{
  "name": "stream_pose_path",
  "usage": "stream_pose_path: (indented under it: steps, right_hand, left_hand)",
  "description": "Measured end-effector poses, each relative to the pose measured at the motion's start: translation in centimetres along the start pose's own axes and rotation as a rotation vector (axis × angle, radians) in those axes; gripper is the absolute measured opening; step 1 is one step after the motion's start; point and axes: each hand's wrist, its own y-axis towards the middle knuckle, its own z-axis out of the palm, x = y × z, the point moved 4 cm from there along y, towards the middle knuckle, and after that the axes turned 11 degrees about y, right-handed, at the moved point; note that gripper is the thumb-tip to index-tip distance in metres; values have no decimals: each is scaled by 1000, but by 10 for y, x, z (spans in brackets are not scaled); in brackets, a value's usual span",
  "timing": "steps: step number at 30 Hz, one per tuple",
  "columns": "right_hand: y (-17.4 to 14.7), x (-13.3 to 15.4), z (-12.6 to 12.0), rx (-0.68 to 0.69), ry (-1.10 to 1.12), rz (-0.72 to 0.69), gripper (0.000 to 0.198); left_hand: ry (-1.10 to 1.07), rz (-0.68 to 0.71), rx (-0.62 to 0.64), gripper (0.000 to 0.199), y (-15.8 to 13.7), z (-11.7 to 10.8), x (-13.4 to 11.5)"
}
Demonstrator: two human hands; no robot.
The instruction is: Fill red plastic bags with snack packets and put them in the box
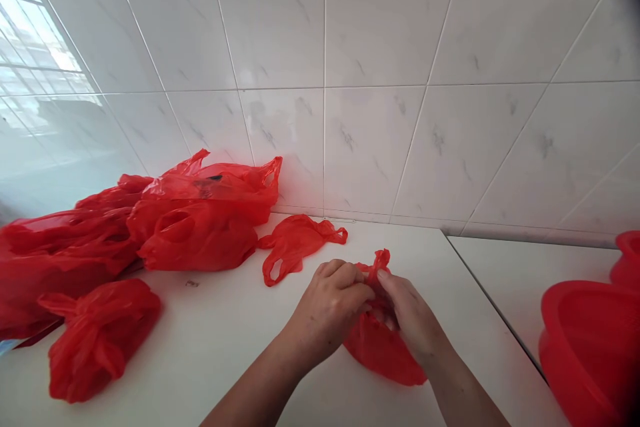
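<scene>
A filled red plastic bag (385, 353) rests on the white tabletop (220, 347) in front of me. My left hand (333, 307) grips its gathered neck from the left, fingers curled in. From the right, my right hand (413, 313) pinches the same neck, thumb on top, with a twisted tip of plastic sticking up between both hands. What the bag contains cannot be made out. Just beyond my left hand lies a flat red plastic bag (300, 240) with loop handles.
A knotted, filled red bag (103, 340) sits at the left front. Behind it, larger red bags (195, 233) pile up against the tiled wall (370, 140). Red plastic basins (563, 340) stand at the right, past a seam between two tabletops.
</scene>
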Motion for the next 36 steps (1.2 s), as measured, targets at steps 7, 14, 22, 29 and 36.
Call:
stream_pose_path:
  steps: [7, 14, 22, 29, 36]
  right_hand:
    - [5, 3, -23, 268, -1, -142, 41]
    - [1, 7, -19, 31, -286, -52, 12]
    - [3, 0, -11, -194, -552, -112, 20]
    - [3, 4, -15, -95, -152, -122, 25]
    - [22, -16, -71, -592, -381, -307, 26]
  left_hand:
    - [-149, -259, -80, 21, -7, 2, 18]
    - [-279, -347, 76, 20, -8, 6, 15]
    - [-93, -285, 28, 19, -12, 13, 12]
    - [-71, -217, -37, 18, -15, 13, 10]
    - [22, -121, -68, 22, -40, 8, 12]
